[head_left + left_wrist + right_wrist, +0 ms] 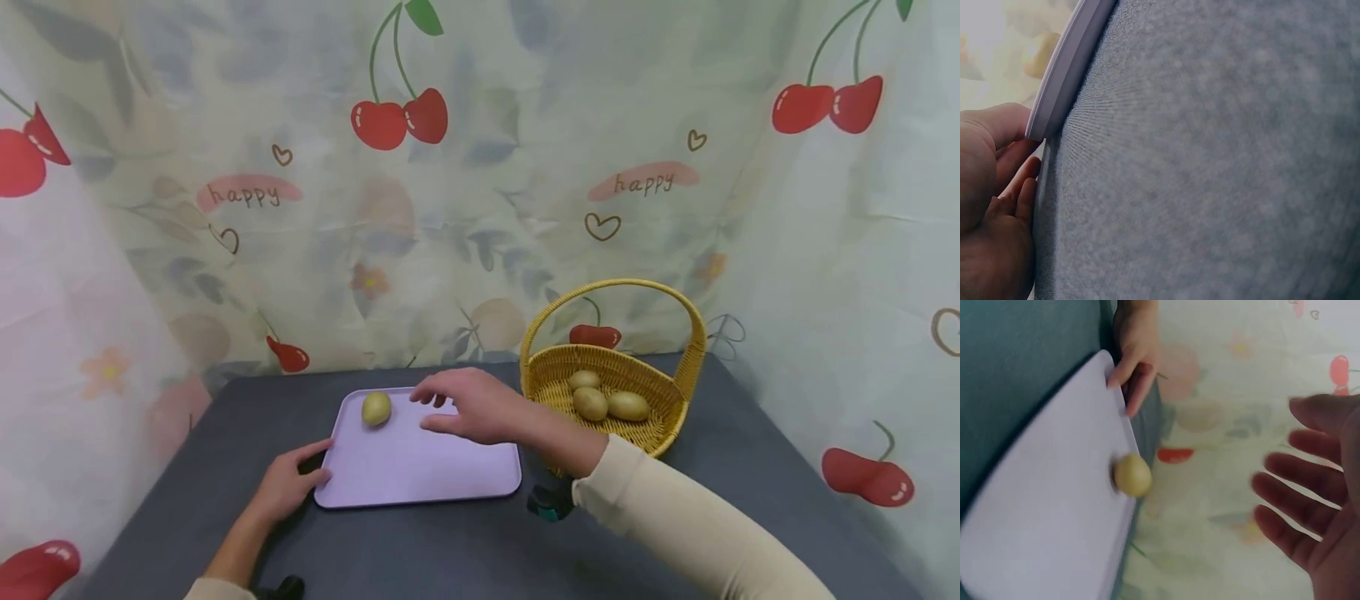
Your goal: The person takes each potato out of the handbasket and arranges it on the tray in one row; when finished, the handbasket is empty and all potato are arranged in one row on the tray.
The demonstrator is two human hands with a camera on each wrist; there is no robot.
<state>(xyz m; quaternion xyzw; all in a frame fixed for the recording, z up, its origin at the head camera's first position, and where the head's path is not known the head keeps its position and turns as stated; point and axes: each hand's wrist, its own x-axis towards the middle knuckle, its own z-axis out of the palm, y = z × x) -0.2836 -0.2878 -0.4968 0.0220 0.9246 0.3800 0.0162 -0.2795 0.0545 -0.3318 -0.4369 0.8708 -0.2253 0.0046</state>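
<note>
A lilac tray (420, 471) lies on the dark cloth-covered table. My left hand (283, 487) holds its left edge, thumb and index finger at the rim; in the left wrist view the fingertips meet the tray's rim (1063, 75). One yellowish potato (376, 409) sits near the far left corner of the tray. My right hand (476, 406) hovers above the tray, right of that potato, with nothing in it. In the right wrist view its fingers (1304, 478) are spread and loosely bent, apart from the potato (1132, 475).
A yellow wicker basket (543, 392) with a tall arched handle stands at the back right, behind my right forearm. Several potatoes (590, 403) lie inside it. A cherry-patterned curtain (480, 250) hangs behind the table (420, 550) and along its sides.
</note>
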